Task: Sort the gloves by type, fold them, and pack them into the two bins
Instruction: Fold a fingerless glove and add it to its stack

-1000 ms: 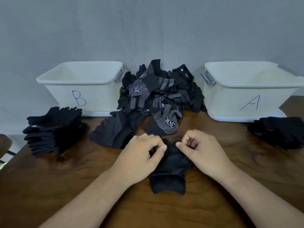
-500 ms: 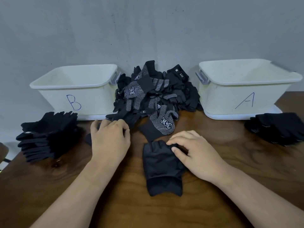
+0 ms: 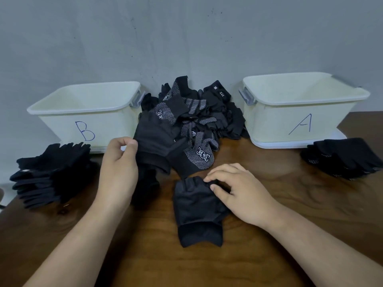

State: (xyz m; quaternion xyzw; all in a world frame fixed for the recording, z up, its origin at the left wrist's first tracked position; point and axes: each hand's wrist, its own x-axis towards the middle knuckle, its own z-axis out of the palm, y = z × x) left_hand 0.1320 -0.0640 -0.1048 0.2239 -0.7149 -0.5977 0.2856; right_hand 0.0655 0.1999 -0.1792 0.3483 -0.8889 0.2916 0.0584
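Note:
A folded plain black glove (image 3: 196,208) lies flat on the wooden table in front of me. My right hand (image 3: 238,193) rests on its right upper edge, fingertips pressing the folded fingers. My left hand (image 3: 119,172) pinches a second plain black glove (image 3: 154,143) by its cuff and holds it raised at the left edge of the unsorted heap (image 3: 199,119). That heap mixes plain and white-dotted black gloves between bin B (image 3: 62,119) and bin A (image 3: 275,123).
A stack of folded plain gloves (image 3: 51,175) sits left, in front of bin B. A stack of dotted gloves (image 3: 344,158) sits right, beside bin A. A grey wall stands close behind the bins. Bare wood shows near the table's front edge.
My left hand left the folded glove, reached to the heap's left side and lifted a plain glove off the table. My right hand stayed on the folded glove.

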